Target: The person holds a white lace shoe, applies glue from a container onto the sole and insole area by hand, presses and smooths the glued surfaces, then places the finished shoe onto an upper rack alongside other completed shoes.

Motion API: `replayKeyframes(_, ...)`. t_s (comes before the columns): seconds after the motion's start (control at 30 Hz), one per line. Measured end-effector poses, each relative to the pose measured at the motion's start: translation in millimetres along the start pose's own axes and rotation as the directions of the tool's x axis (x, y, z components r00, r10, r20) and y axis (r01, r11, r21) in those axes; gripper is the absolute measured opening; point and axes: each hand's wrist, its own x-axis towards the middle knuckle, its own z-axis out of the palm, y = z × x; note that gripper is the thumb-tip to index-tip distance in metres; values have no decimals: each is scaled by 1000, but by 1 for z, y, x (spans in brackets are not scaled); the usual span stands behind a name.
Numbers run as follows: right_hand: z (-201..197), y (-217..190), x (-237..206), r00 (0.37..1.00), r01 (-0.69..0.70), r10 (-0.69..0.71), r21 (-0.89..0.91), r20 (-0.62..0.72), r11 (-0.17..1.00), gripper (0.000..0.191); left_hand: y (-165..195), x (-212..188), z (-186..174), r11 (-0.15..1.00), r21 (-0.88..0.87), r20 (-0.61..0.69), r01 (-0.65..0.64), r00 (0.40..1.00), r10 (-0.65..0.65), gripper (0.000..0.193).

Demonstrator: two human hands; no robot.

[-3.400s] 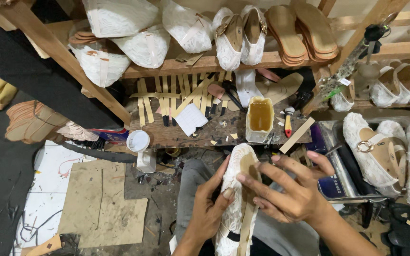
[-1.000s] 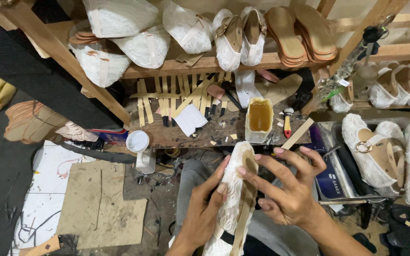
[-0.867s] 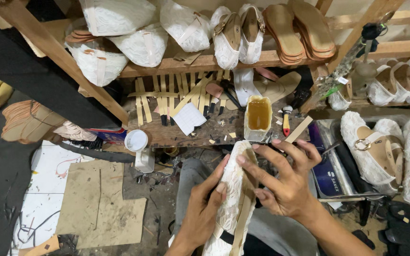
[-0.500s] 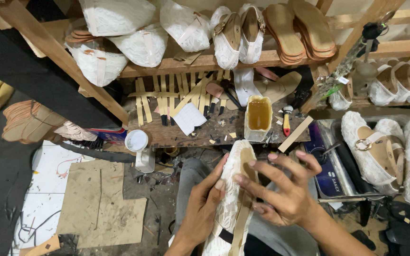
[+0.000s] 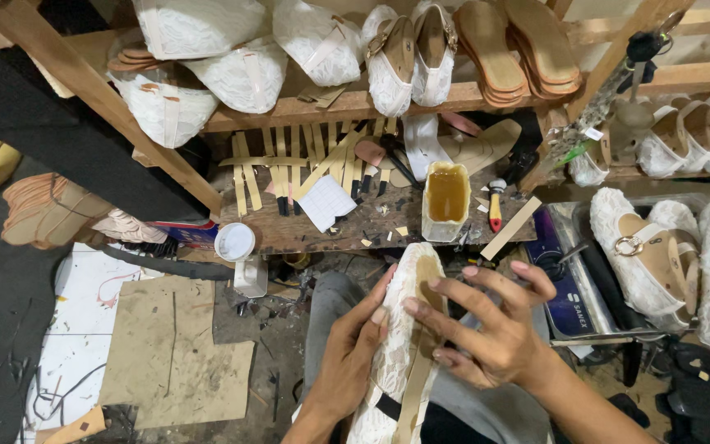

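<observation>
The shoe (image 5: 400, 345) was long and thin, covered in white lace that looked bumpy and soft. A smooth tan strip ran down its middle. It lay on the person's lap, near the bottom of the scene, with its toe pointing far toward the workbench (image 5: 289, 234).

The left hand (image 5: 347, 362) was curled around the left side of the shoe, with the thumb pressed on the lace. The right hand (image 5: 486, 329) had its fingers spread, and the fingertips pushed down on the tan strip. Both hands touched the one shoe.

One yellow tub (image 5: 447, 200) stood on the workbench, just past the shoe's toe. It looked like cloudy plastic, with thick amber stuff inside. One small tool with a red handle (image 5: 495, 210) lay just right of it. One white square of paper (image 5: 327, 202) lay to the left, and one round white lid (image 5: 235, 242) sat at the bench's near edge. Many thin tan strips (image 5: 289, 156) stood in a row at the far side of the bench; I could not count them well.

On the wooden shelf (image 5: 289, 111) far above, two white lace sandals (image 5: 408, 49) stood side by side. Beside them to the right was a stack of flat tan soles (image 5: 527, 45). On the right, two more lace shoes with round metal rings (image 5: 659, 255) lay close together. A flat brown piece of cardboard (image 5: 174, 353) lay on the floor at the left.
</observation>
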Motion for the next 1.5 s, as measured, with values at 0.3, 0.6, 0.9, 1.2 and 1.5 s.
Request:
replayKeyframes(0.3, -4, -1, -6, 998, 61, -61, 5, 25, 998, 39, -3, 0, -2, 1000, -15, 20, -17, 1000, 18, 55)
replayKeyframes(0.6, -2, 4, 5, 998, 48, -58, 247, 34, 968, 40, 1, -2, -2, 999, 3, 47, -37, 998, 37, 59)
replayKeyframes(0.9, -2, 4, 13, 997, -66, 58, 235, 41, 970, 41, 5, -4, -1, 999, 28, 60, -27, 998, 25, 61)
replayKeyframes(1.2, 2, 7, 13, 986, -162, 153, 193, 61, 968, 35, 4, -4, 0, 998, 5, 74, -57, 996, 56, 57)
replayKeyframes(1.5, -8, 24, 30, 973, -227, 190, 380, 131, 897, 31, -28, 8, -6, 838, -516, -79, 179, 964, -255, 60)
